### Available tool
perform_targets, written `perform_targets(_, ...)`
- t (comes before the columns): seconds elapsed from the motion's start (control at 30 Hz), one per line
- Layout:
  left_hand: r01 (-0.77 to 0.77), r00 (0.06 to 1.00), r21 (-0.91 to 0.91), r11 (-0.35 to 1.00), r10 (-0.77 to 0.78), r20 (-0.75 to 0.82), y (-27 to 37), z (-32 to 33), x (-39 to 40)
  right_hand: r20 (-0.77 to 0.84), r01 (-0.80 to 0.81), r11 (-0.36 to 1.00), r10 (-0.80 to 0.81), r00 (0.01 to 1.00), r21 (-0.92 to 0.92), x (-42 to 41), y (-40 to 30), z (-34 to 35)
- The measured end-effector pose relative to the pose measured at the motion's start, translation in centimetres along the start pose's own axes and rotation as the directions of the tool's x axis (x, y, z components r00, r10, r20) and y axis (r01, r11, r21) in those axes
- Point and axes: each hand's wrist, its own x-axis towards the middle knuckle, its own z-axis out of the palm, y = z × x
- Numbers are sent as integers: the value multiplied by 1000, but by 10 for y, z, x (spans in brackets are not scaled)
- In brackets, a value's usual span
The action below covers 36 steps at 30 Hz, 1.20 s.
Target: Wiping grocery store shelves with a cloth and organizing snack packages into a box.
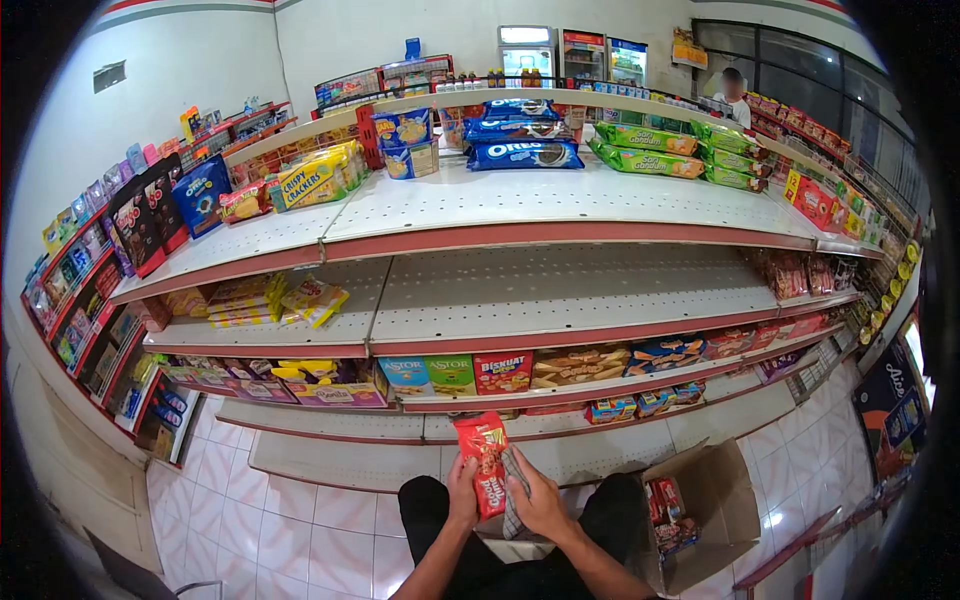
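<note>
My left hand (463,491) grips the left side of a red Good Time cookie packet (486,465), held upright over my lap. A folded checked cloth (516,491) is in my right hand (541,501), pressed against the packet's right side. To the right of my legs, an open cardboard box (709,517) holds several red and dark snack packets (670,517). Beyond my hands are the low shelves, with boxed Astor (450,375) and Biskuat (502,373) biscuits above the packet.
The white perforated shelf rack (570,199) spans the view ahead. Blue Oreo packs (525,155), green Sari Gandum packs (649,161) and yellow crackers (309,184) stand on its top shelf. A person (733,97) is at the back right. White tiled floor (292,517) surrounds me.
</note>
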Motion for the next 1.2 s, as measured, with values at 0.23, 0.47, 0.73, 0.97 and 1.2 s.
perform_targets(0.23, -5, 1000, 7, 1000, 5, 21, -8, 14, -11, -48, 4, 957, 10, 999, 289, 18, -2, -13)
perform_targets(0.47, -102, 982, 188, 977, 129, -138, -4, 35, 7, 88, -18, 988, 4, 996, 151, -4, 7, -13)
perform_targets(0.73, -46, 999, 273, 961, 46, 5, -13, 34, -1, -359, -39, 979, 110, 927, 200, 10, -10, -37)
perform_targets(0.97, -107, 994, 324, 940, 109, 12, -7, 45, 8, -62, 36, 999, -35, 997, 29, 14, 1, -25)
perform_targets(1.2, -133, 967, 287, 949, 188, -172, 1, 34, 25, 247, -113, 993, 113, 962, -17, -6, 14, -35)
